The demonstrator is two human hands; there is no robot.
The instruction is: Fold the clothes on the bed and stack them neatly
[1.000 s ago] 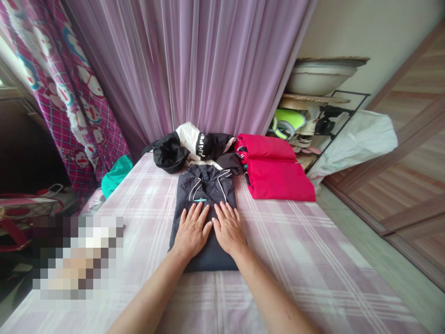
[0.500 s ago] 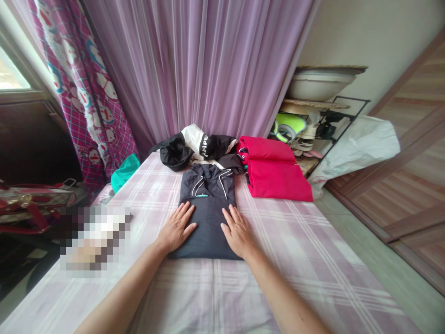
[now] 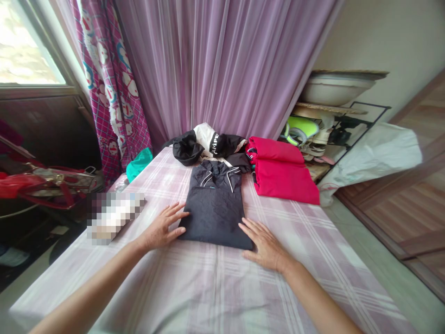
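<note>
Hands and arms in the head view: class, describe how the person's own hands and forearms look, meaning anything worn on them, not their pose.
Both forearms are bare right to the lower edge of the picture: no sleeves or cuffs show. The left hand and the right hand are ungloved, with no watch, bracelet or ring visible on wrists or fingers. Fingernails look short and unpainted, though they are small in the picture.

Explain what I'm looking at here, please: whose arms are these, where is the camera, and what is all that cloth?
The camera sits on a person's head, looking down at their own bare arms. The left hand and right hand lie flat and open at either side of a folded dark jacket on a checked bedsheet. Neither hand holds anything. Behind it lie a crumpled black and white garment and folded red clothing, in front of a purple curtain.
</note>
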